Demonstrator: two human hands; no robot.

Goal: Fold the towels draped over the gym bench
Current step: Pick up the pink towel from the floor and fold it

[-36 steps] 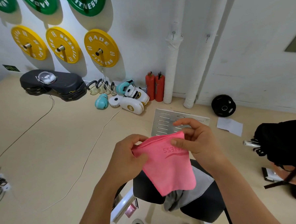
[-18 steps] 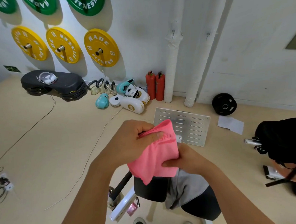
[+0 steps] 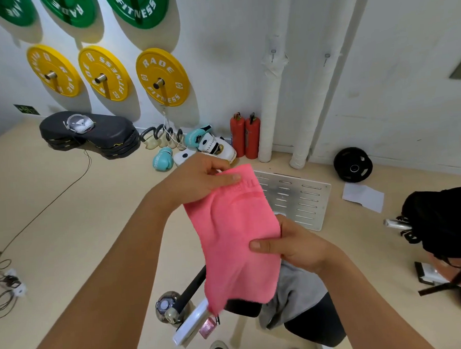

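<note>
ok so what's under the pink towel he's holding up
Below the pink towel, held by the left hand and right hand, a grey towel lies draped over the black bench. The pink towel covers part of both.

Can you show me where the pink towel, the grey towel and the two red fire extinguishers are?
pink towel (image 3: 235, 235), head view, middle of the hanging cloth.
grey towel (image 3: 291, 294), head view, crumpled part lying on the bench.
red fire extinguishers (image 3: 244, 137), head view, between the two cylinder bodies, on the right one's edge.

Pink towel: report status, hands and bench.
Left hand pinches pink towel top; right hand grips its side. Towel held up, off bench. Grey towel on bench.
</note>
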